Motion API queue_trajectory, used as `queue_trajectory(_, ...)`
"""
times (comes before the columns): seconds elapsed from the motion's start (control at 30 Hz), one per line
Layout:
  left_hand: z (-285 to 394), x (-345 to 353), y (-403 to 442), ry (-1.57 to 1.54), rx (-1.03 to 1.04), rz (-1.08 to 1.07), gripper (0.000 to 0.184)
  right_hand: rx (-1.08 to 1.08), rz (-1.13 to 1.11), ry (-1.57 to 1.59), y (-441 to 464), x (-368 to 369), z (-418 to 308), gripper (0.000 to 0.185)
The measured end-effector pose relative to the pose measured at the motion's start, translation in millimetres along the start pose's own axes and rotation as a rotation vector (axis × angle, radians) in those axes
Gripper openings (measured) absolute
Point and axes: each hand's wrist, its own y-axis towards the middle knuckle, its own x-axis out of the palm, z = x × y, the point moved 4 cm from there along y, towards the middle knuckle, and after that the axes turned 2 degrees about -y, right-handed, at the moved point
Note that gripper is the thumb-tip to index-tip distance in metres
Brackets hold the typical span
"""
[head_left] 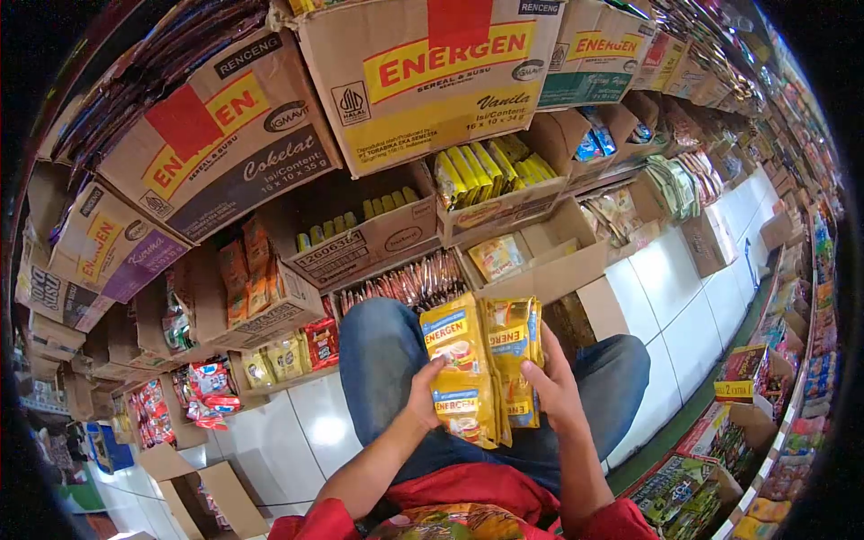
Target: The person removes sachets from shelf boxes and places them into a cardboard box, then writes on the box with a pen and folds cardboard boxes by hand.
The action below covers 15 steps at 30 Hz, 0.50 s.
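Observation:
Two bundles of yellow Energen cereal sachets are held side by side above my lap. My left hand grips the left sachet bundle by its left edge, thumb on the front. On the other side, my right hand is closed around the right sachet bundle, with its thumb across the front and the fingers behind. Print on the right bundle appears upside down. The two bundles touch or overlap along the middle. Beyond them stands an open carton with some cream-coloured packets inside.
Large Energen cartons are stacked ahead, above open boxes of yellow packs and reddish sachets. An opened carton sits on the tiled floor at left. Shelves of packaged goods line the right side.

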Motion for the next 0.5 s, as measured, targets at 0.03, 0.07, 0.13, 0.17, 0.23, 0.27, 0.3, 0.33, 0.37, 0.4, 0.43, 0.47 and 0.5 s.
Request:
queue_trajectory(0.03, 0.5, -2.9, 0.5, 0.003, 0.016, 0.016, 0.057, 0.036, 0.010, 0.033, -0.8, -1.6, 1.0, 0.070)
queue_trajectory(0.07, 0.8, -3.9, -0.3, 0.002, 0.016, 0.017, 0.057, 0.071, 0.020, 0.068, -1.4, -2.5, 2.6, 0.068)
queue_trajectory(0.13, 3.3, -4.0, -2.6, -0.018, 0.048, -0.003, 0.056, 0.048, 0.035, 0.112, -2.2, -3.4, 4.1, 0.066)
queue_trajectory(0.17, 3.0, -7.6, -1.1, -0.043, 0.050, -0.002, 0.056, 0.023, 0.052, 0.155, -2.2, -3.9, 4.3, 0.065)
queue_trajectory(0.23, 5.2, -7.8, -0.4, -0.049, 0.073, 0.002, 0.056, 0.022, 0.088, 0.173, -0.7, -7.9, 6.1, 0.064)
queue_trajectory(0.27, 6.8, -7.8, 0.3, -0.056, 0.097, 0.003, 0.056, 0.018, 0.125, 0.188, 0.1, -10.8, 6.4, 0.063)
queue_trajectory(0.3, 9.3, -4.6, 2.9, -0.076, 0.132, -0.052, 0.055, 0.027, 0.184, 0.197, 0.7, -14.0, 6.6, 0.061)
queue_trajectory(0.33, 10.4, -3.3, 2.3, -0.075, 0.136, -0.054, 0.055, 0.023, 0.181, 0.197, 2.7, -17.4, 8.4, 0.061)
queue_trajectory(0.37, 11.8, -2.7, 0.5, -0.076, 0.145, -0.014, 0.054, 0.029, 0.219, 0.229, 4.9, -24.9, 14.8, 0.061)
queue_trajectory(0.4, 14.6, -0.7, 0.1, -0.076, 0.155, 0.024, 0.054, 0.031, 0.256, 0.261, 8.0, -33.8, 22.8, 0.061)
queue_trajectory(0.43, 13.1, -5.0, 1.7, -0.122, 0.109, 0.076, 0.052, 0.016, 0.319, 0.190, 10.3, -46.8, 37.3, 0.057)
queue_trajectory(0.47, 12.2, -4.6, 1.1, -0.147, 0.063, 0.062, 0.051, 0.062, 0.337, 0.201, 8.0, -57.8, 51.2, 0.055)
queue_trajectory(0.5, 11.6, -8.0, 3.6, -0.069, 0.115, 0.066, 0.050, 0.086, 0.346, 0.222, 10.6, -64.3, 62.3, 0.054)
